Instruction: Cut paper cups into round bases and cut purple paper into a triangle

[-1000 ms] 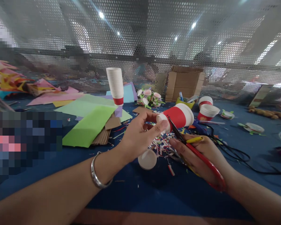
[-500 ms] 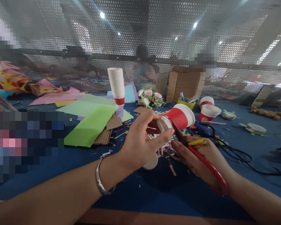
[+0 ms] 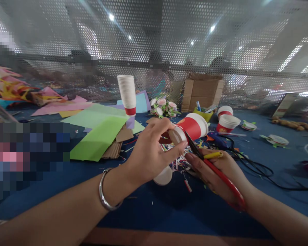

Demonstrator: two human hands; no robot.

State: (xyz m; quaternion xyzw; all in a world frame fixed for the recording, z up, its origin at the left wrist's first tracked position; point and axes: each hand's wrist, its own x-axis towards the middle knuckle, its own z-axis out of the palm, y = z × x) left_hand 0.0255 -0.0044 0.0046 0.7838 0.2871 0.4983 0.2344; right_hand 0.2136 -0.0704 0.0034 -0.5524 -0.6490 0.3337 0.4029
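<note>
My left hand (image 3: pixel 150 153) grips the base of a red and white paper cup (image 3: pixel 191 128), held on its side above the blue table (image 3: pixel 156 212). My right hand (image 3: pixel 218 172) is closed on red-handled scissors (image 3: pixel 215 171), whose dark blades point up at the cup's base. A white cut cup piece (image 3: pixel 163 176) lies on the table just below my left hand. Paper scraps (image 3: pixel 178 160) are scattered under the cup. A metal bangle (image 3: pixel 105 194) sits on my left wrist.
A tall stack of paper cups (image 3: pixel 127 94) stands behind green paper sheets (image 3: pixel 99 135). Two red cups (image 3: pixel 227 121), a yellow tray (image 3: pixel 203 112), a cardboard box (image 3: pixel 202 90) and paper flowers (image 3: pixel 163 106) lie at the back. Black cable (image 3: pixel 259 169) runs right.
The cup has shifted slightly left and its base has turned a little in my left hand; my left thumb has moved along the base. The scissors stay at the cup's base.
</note>
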